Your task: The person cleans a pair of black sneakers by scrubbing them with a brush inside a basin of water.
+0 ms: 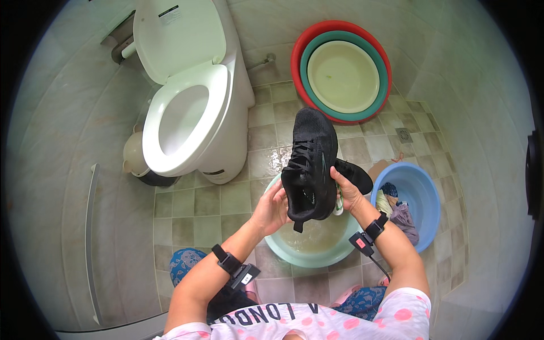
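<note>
A black lace-up sneaker [313, 164] is held up, toe away from me and heel toward me, over a pale green basin [286, 259] of cloudy water. My left hand [272, 211] is closed against the left side of its heel. On its other side my right hand [348, 191] grips it, thumb against the upper. A small white-and-green object [339, 205] shows by the right fingers; its kind is unclear. A second black shoe [356, 175] lies just beyond the right hand, partly hidden by it.
To the right stands a blue basin [426, 198] with wet cloths [403, 221]. Nested red, green and cream basins [343, 76] lean against the back wall. A white toilet [218, 141], lid up, stands at left. A floor drain [403, 135] sits at right.
</note>
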The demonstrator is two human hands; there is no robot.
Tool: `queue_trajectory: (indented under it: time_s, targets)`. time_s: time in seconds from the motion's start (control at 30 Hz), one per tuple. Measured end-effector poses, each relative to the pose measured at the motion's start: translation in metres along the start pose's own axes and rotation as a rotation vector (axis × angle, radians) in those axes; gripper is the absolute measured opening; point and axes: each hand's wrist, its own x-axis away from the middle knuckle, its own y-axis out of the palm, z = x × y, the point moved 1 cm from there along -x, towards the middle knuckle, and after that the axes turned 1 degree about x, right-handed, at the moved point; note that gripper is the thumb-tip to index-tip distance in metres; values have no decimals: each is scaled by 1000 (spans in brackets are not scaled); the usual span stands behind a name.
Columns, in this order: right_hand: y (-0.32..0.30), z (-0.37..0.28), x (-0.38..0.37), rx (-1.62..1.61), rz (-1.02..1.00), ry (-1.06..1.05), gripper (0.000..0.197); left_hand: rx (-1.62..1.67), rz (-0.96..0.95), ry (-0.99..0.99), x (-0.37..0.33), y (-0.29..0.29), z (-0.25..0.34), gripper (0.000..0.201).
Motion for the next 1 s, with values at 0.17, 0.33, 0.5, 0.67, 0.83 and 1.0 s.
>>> queue_trajectory:
  time_s: [0.17, 0.33, 0.5, 0.67, 0.83, 1.0]
  targets:
    - [-18, 29, -25, -87, 76, 40, 50, -400, 185, 455, -13, -16, -12, 65]
    - [-30, 40, -22, -94, 157, 75, 52, -1357, 472, 1042, -10, 2, 16, 90]
    - [-17, 46, -16, -189, 106, 89, 57, -1800, 357, 963, -12, 7, 22, 79]
    - [-35, 51, -22, -224, 62, 138, 58, -1799, 280, 1155, -20, -6, 27, 39]
    - [-41, 58, -23, -195, 204, 180, 54, -1653, 233, 1215, -26, -7, 28, 24]
    - [-59, 56, -13, 272, 206, 288, 44, -1578, 309, 1194, -32, -21, 27, 15]
